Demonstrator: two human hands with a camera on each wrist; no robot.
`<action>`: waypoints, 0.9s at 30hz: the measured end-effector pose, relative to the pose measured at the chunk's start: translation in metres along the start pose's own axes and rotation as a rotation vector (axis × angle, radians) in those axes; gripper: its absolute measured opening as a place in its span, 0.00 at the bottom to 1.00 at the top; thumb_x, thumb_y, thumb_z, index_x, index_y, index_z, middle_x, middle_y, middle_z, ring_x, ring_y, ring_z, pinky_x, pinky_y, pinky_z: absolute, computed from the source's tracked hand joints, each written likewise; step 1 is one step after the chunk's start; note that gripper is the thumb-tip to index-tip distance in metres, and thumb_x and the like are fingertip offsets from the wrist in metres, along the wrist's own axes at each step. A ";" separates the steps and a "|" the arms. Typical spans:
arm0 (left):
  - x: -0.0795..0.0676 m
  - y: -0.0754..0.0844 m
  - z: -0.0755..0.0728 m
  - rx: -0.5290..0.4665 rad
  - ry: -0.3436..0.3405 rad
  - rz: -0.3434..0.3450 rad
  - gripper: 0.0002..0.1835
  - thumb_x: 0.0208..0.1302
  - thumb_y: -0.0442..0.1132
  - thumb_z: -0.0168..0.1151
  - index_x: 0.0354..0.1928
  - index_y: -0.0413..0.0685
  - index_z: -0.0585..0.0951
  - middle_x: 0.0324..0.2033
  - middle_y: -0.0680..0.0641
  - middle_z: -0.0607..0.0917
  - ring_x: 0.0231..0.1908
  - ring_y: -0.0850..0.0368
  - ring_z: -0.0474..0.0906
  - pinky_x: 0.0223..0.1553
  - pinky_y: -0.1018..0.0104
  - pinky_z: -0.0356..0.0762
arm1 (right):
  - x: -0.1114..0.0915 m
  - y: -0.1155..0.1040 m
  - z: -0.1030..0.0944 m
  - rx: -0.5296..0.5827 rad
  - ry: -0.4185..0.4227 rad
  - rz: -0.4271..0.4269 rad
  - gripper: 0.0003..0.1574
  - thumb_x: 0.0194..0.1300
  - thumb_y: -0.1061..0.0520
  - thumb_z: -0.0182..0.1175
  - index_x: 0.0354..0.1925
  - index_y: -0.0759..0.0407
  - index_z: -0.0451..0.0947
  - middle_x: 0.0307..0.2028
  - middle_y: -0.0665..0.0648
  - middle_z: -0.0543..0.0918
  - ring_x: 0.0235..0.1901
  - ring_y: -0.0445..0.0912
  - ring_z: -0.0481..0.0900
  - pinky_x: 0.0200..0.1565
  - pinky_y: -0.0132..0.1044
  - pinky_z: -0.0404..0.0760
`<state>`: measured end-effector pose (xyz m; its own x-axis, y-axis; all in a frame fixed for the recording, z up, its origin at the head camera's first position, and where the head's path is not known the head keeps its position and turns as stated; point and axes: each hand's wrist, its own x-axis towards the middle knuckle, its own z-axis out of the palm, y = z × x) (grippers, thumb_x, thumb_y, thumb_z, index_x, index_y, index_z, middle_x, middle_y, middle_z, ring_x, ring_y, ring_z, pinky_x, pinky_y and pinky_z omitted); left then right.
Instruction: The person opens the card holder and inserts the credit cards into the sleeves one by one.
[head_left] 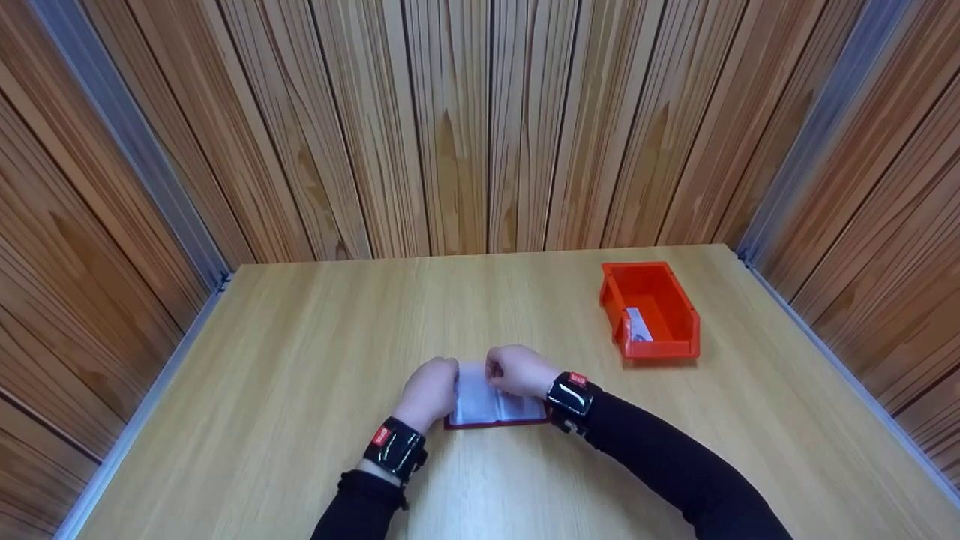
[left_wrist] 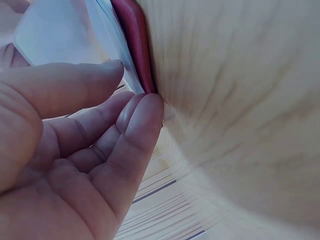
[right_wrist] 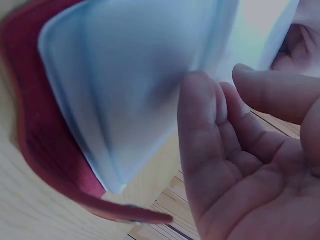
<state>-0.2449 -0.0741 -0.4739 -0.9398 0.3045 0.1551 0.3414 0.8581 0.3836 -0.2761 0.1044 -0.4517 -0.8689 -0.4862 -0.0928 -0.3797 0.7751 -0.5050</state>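
Observation:
An opened card holder [head_left: 474, 397] with a red cover and clear plastic sleeves lies on the table before the person. The left hand [head_left: 430, 391] pinches its left edge. In the left wrist view the thumb [left_wrist: 95, 80] lies on the sleeve side and the fingertips meet the red cover [left_wrist: 137, 40]. Above the right-hand pages is the right hand [head_left: 521, 370]. In the right wrist view its fingertips [right_wrist: 197, 87] are at the clear sleeves [right_wrist: 125, 85], with a gap between thumb and fingers. Whether they touch the plastic I cannot tell.
An orange bin [head_left: 660, 349] stands at the back right of the wooden table [head_left: 300, 360], with a white printed piece [head_left: 638, 325] inside. Wood-panelled walls [head_left: 450, 135] rise behind the table and on both sides.

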 end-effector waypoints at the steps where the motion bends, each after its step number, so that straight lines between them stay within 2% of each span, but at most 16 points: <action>1: 0.000 0.000 0.000 -0.002 0.003 0.001 0.05 0.54 0.25 0.64 0.29 0.38 0.77 0.25 0.43 0.78 0.30 0.45 0.77 0.35 0.51 0.77 | 0.000 0.000 0.001 -0.010 0.012 -0.018 0.07 0.59 0.67 0.65 0.31 0.57 0.77 0.26 0.50 0.76 0.30 0.45 0.74 0.38 0.42 0.76; 7: 0.000 -0.002 0.000 -0.003 0.017 0.017 0.06 0.53 0.24 0.63 0.28 0.38 0.76 0.25 0.43 0.78 0.29 0.44 0.78 0.35 0.50 0.77 | -0.002 0.002 0.009 -0.029 0.040 -0.078 0.09 0.55 0.70 0.64 0.32 0.60 0.76 0.28 0.52 0.75 0.30 0.46 0.73 0.37 0.42 0.75; 16: 0.001 -0.003 0.000 -0.017 -0.008 -0.014 0.05 0.53 0.24 0.62 0.29 0.38 0.77 0.26 0.42 0.80 0.31 0.44 0.79 0.36 0.50 0.77 | -0.002 -0.001 0.012 -0.026 0.022 -0.063 0.09 0.56 0.69 0.66 0.33 0.60 0.76 0.29 0.54 0.77 0.30 0.46 0.73 0.37 0.40 0.75; 20: 0.003 -0.004 0.000 -0.049 -0.033 -0.053 0.05 0.53 0.24 0.63 0.32 0.38 0.78 0.29 0.43 0.82 0.34 0.46 0.80 0.41 0.51 0.78 | -0.001 0.001 0.013 -0.060 0.033 -0.089 0.09 0.56 0.67 0.68 0.32 0.61 0.76 0.29 0.54 0.77 0.30 0.46 0.74 0.36 0.41 0.75; 23: 0.004 -0.004 0.000 -0.070 -0.069 -0.108 0.06 0.56 0.25 0.63 0.36 0.37 0.80 0.33 0.43 0.83 0.38 0.46 0.80 0.46 0.52 0.78 | -0.001 0.002 0.014 -0.079 0.046 -0.111 0.08 0.56 0.66 0.68 0.31 0.61 0.77 0.28 0.54 0.77 0.30 0.46 0.73 0.35 0.41 0.75; 27: 0.004 -0.004 -0.001 -0.059 -0.087 -0.139 0.04 0.61 0.25 0.60 0.37 0.37 0.80 0.32 0.44 0.81 0.37 0.47 0.80 0.45 0.52 0.78 | 0.000 0.001 0.015 -0.070 0.025 -0.074 0.08 0.58 0.66 0.68 0.33 0.60 0.77 0.29 0.53 0.76 0.31 0.46 0.73 0.36 0.41 0.75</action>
<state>-0.2504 -0.0768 -0.4736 -0.9750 0.2216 0.0186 0.2062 0.8696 0.4487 -0.2718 0.0991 -0.4655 -0.8446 -0.5341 -0.0359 -0.4641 0.7641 -0.4481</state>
